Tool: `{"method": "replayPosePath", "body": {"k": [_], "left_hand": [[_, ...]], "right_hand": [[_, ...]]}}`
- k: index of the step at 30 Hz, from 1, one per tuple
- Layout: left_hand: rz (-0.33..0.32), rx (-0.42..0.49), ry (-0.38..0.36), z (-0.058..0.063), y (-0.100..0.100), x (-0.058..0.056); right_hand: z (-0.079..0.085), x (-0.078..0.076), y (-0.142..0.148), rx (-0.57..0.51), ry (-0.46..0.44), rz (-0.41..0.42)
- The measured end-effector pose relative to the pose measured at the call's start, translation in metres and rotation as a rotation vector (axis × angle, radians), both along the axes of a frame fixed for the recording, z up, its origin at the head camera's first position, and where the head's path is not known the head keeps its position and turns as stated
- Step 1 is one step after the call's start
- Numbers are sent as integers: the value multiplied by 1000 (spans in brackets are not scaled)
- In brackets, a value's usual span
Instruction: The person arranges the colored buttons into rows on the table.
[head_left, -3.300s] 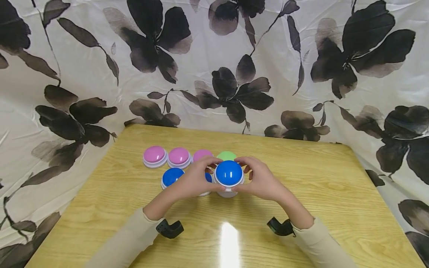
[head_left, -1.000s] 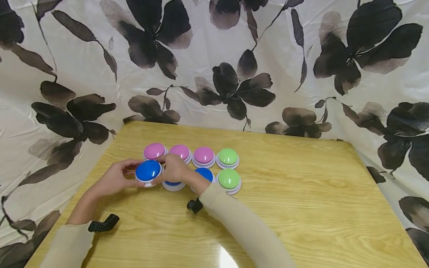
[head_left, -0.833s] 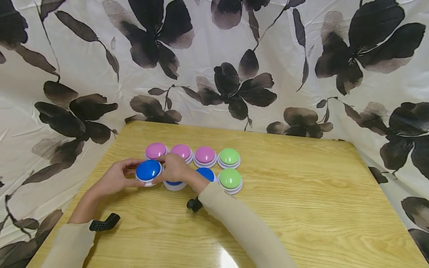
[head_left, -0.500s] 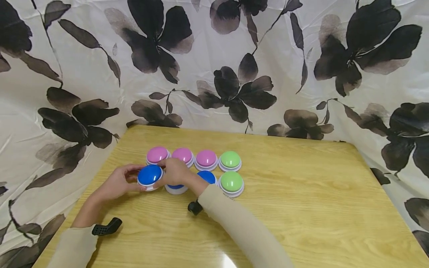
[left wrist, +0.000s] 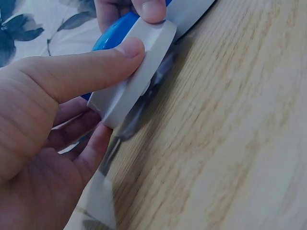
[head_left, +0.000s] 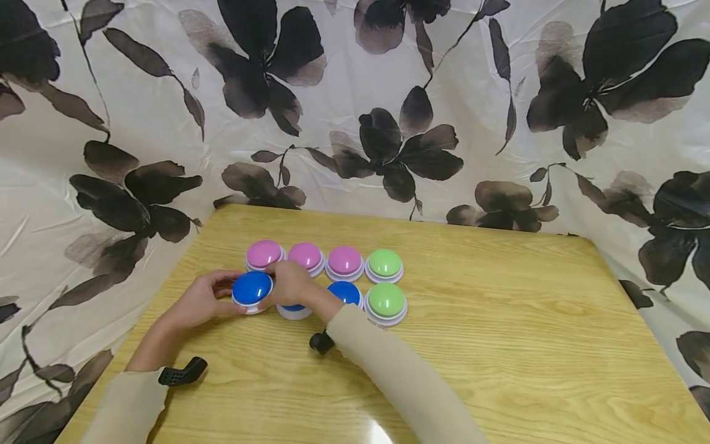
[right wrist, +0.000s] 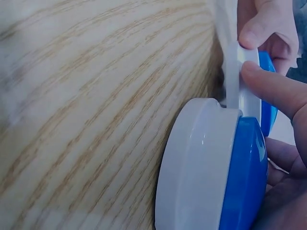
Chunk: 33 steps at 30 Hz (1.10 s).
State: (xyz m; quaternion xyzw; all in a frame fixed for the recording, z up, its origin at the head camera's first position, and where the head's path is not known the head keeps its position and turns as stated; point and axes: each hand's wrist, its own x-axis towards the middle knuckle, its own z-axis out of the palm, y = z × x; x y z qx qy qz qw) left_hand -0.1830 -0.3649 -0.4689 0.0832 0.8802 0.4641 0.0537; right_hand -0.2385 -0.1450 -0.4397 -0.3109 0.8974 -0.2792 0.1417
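A blue push button (head_left: pixel 252 288) with a domed top and white base is at the left end of the front row. My left hand (head_left: pixel 195 301) grips its left side, thumb on the white rim (left wrist: pixel 151 52). From the other side my right hand (head_left: pixel 293 287) pinches the same base. In the left wrist view a dark gap shows under the base, so its near edge looks slightly off the table. Right beside it stands a second blue button (right wrist: pixel 247 177), partly covered by my right hand in the head view. A third blue button (head_left: pixel 345 291) is partly behind my right wrist.
Three pink buttons (head_left: pixel 344 261) and a green button (head_left: pixel 384 264) form the back row. Another green button (head_left: pixel 386 301) ends the front row on the right. The wooden table (head_left: pixel 499 339) extends rightward, with a floral cloth (head_left: pixel 355 80) hanging behind.
Since the oldest frame, both hands have carried the blue button from in front of the green buttons to the left end of the front row. Over the last second, hands and button barely move.
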Motion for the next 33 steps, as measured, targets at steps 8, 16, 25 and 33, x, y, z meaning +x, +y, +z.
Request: {"method": "replayPosePath", "body": {"k": [8,16,25,33], "left_hand": [[-17,21,-1,0,2,1],[-11,17,-9,-4,0,0],[-11,69,2,-4,1,3],[-2,37,9,-3,3,1]], "right_hand": [[-1,-1,2,-3,11,0],[-4,0,1,1,55,-8],[-4,2,0,-5,52,-40],[-3,4,1,15,68,-41]]}}
